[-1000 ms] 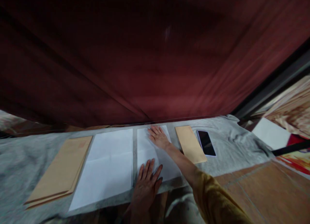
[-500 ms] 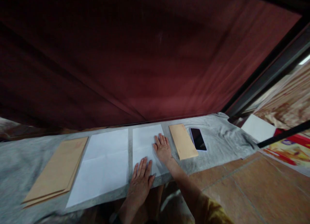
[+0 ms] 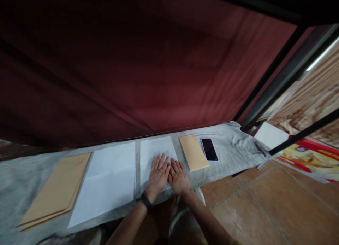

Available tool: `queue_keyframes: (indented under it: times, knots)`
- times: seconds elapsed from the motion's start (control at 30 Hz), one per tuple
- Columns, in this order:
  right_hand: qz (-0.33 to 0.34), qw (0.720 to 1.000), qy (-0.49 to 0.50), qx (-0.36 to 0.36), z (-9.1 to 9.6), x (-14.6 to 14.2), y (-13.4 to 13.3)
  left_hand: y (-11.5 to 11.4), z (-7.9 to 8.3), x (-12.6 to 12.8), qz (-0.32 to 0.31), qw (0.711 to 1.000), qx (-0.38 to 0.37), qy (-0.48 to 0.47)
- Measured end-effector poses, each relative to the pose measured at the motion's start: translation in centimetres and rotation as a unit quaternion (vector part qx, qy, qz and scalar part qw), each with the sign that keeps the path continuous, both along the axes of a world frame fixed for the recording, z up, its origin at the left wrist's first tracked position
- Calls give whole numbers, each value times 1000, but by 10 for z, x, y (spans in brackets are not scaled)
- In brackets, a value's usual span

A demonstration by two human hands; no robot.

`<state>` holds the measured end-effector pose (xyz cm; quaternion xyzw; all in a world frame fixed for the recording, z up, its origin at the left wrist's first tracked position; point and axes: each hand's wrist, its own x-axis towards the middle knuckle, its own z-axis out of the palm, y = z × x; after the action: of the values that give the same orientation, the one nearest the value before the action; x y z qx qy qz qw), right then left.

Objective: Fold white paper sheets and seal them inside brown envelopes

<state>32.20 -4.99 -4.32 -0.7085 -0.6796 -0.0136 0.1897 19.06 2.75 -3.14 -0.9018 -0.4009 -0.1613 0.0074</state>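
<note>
Both hands lie side by side on a narrow white sheet of paper (image 3: 152, 149). My left hand (image 3: 159, 172) rests flat on its middle, fingers stretched out. My right hand (image 3: 179, 178) presses along its right edge, fingers extended, its thumb side close against the left hand. To the left lies a larger white sheet of paper (image 3: 108, 178) with a faint crease across it. A single brown envelope (image 3: 194, 152) sits just right of my right hand. Farther left is a small stack of brown envelopes (image 3: 58, 188).
A phone (image 3: 209, 149) with a dark screen lies beyond the single envelope. Grey cloth (image 3: 235, 146) covers the long, narrow surface. A dark red curtain (image 3: 164, 79) hangs right behind it. At right are a black metal bar (image 3: 304, 133), a white box (image 3: 272, 135) and a colourful printed carton (image 3: 312, 158).
My left hand has slid up the narrow sheet, and my right hand has drawn back toward me, so they now lie together. The view has shifted slightly to the right.
</note>
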Motion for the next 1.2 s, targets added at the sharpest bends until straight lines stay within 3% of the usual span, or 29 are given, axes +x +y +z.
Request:
queue_keyframes:
  times: [0.17, 0.43, 0.57, 0.73, 0.8, 1.2]
  knots:
    - [-26, 1000, 2, 17, -3, -3, 0, 26, -5, -2, 32, 999, -17, 24]
    - [-38, 999, 3, 28, -1, -3, -3, 24, -7, -28, 91, 995, -2, 29]
    - [-40, 999, 0, 35, -2, -4, -3, 6, -6, -34, 93, 995, 0, 29]
    - [-35, 999, -8, 20, 0, -3, -3, -36, -9, -38, -34, 999, 15, 36]
    - [-34, 999, -8, 12, 1, -3, -3, -49, -9, -44, -57, 997, 20, 38]
    - [-28, 999, -8, 22, 1, -2, -8, -70, 1, -73, -28, 998, 20, 51]
